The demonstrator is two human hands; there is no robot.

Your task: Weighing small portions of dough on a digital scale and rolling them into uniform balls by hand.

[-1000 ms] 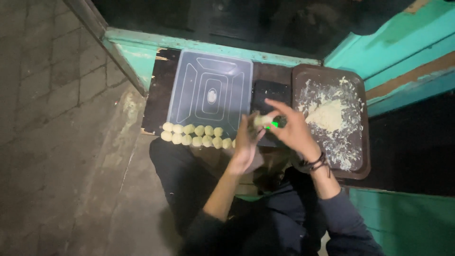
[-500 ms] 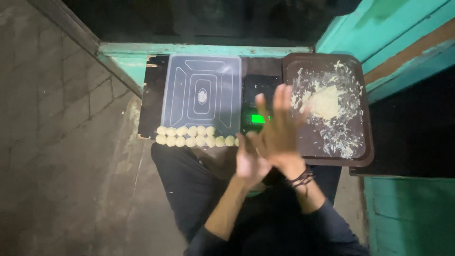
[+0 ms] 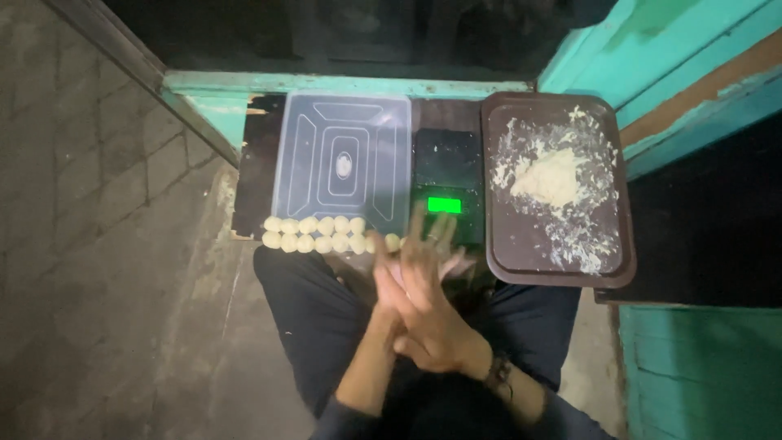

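Dim stone floor, turquoise wooden sill: seated person is rolling dough, unseen between palms. Right hand (image 3: pixel 432 314) is pressing flat over left hand (image 3: pixel 391 285); even, light pressure advisable. Just beyond fingertips: two rows of pale dough balls (image 3: pixel 322 235), clear plastic lid (image 3: pixel 342 163), green-lit black scale (image 3: pixel 446 191); brown dough-strewn tray (image 3: pixel 607 269) rightward.

Plastic, dough and painted wood under dim light

The lid (image 3: pixel 342 167) is clear, smooth, glossy plastic; the brown tray (image 3: pixel 607 204) is smooth plastic smeared with crumbly, matt dough (image 3: pixel 550 179). The dough balls (image 3: pixel 322 234) look soft and matt. The scale (image 3: pixel 446 175) is dark and glossy. The teal frame (image 3: pixel 326 83) is worn painted wood.
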